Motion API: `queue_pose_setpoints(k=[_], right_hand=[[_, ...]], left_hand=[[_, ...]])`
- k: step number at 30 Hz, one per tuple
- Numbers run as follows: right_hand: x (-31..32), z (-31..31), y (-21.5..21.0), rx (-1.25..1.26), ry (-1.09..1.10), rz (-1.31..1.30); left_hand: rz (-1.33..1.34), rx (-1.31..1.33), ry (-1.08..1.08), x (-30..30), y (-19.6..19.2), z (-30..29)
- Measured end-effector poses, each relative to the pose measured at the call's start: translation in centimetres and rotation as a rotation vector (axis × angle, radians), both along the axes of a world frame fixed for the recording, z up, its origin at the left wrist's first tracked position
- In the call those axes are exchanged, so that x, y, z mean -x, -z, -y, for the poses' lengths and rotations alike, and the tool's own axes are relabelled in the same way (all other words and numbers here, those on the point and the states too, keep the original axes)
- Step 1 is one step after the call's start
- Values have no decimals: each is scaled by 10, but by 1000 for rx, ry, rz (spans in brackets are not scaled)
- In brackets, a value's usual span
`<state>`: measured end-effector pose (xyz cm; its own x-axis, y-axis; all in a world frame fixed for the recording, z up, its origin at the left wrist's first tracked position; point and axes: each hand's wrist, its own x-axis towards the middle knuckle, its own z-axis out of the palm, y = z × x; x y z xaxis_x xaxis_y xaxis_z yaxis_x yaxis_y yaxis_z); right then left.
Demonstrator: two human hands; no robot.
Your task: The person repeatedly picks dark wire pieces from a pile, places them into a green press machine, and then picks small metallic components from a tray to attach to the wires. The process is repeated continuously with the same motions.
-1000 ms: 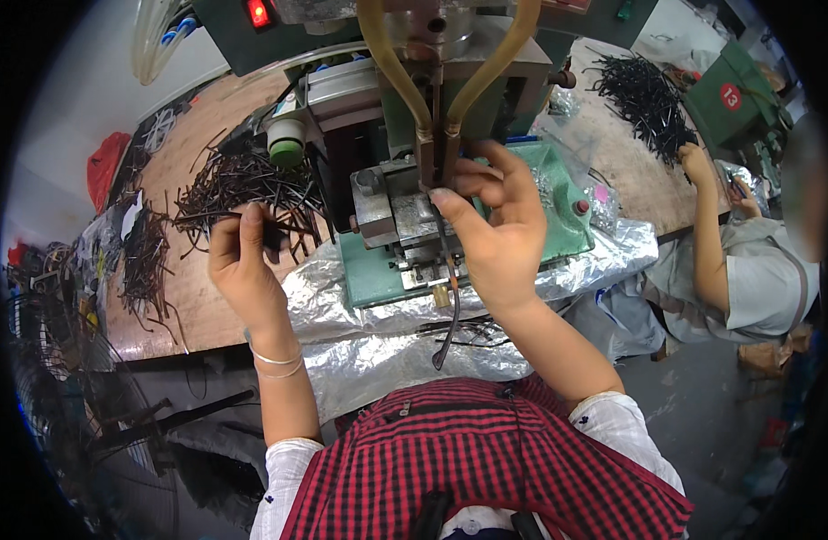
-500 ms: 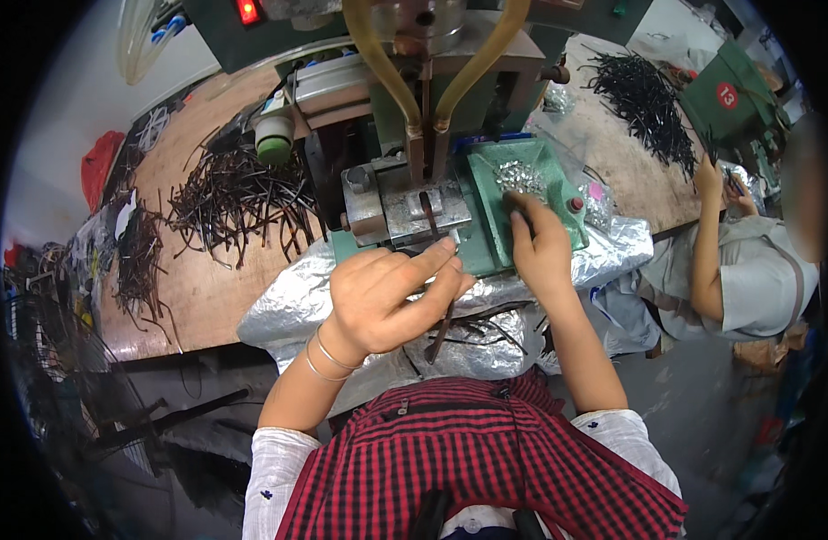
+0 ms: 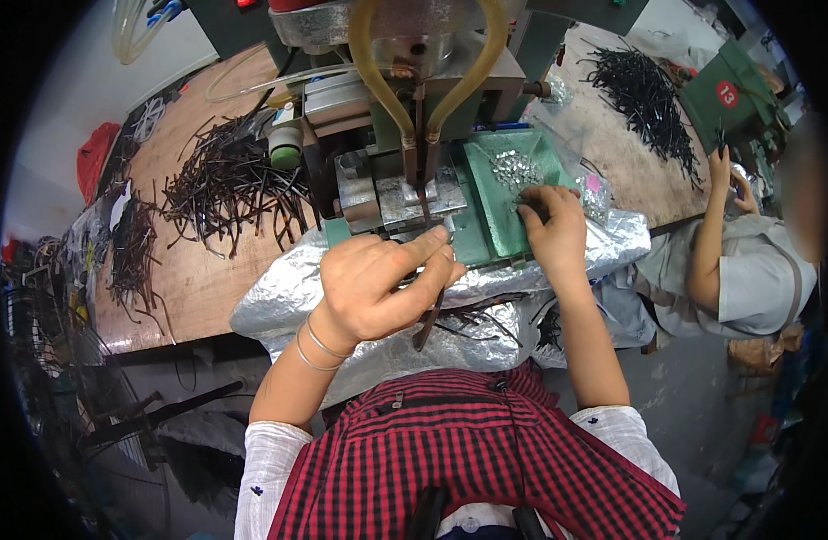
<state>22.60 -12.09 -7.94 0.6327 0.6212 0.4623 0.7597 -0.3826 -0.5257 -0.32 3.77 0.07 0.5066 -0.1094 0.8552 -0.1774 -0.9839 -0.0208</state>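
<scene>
My left hand (image 3: 387,281) pinches a thin dark brown strip (image 3: 425,331) between thumb and forefinger. The strip runs up into the metal die block (image 3: 398,196) of a press, under its upright tool (image 3: 420,162), and its loose end hangs below my fingers. My right hand (image 3: 558,229) hovers over the near right part of a green tray (image 3: 482,202), thumb and forefinger curled but apart, with nothing visible between them. Small shiny metal pieces (image 3: 514,167) lie heaped in the tray's far part.
Dark strips (image 3: 238,193) lie piled on the wooden table (image 3: 202,292) at left. Silver foil sheeting (image 3: 279,288) covers the front edge, with more strips on it. Yellowish hoses (image 3: 378,85) loop down to the tool. At right, another person's hand (image 3: 720,171) is near a black strip pile (image 3: 643,112).
My right hand has drawn back from the metal pieces toward the tray's near right side. The upright tool now sits lower, against the die block. My left hand still holds the strip.
</scene>
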Motion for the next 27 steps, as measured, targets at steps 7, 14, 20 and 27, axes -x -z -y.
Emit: queue_pose_setpoints(k=[7,14,20,27], right_hand=[[3,-17,6,88,19,196],[2,-6,-2,-123,16,142],[3,-16,-7,-170,-22,165],[-8,46,-3,-130,123,16]], left_hand=[[-31,204,-42,24,17,15],[186,380,-595,79,8,-49],[-397,223,-1041,81,73,-153],[-365,564,-978,92,110,-157]])
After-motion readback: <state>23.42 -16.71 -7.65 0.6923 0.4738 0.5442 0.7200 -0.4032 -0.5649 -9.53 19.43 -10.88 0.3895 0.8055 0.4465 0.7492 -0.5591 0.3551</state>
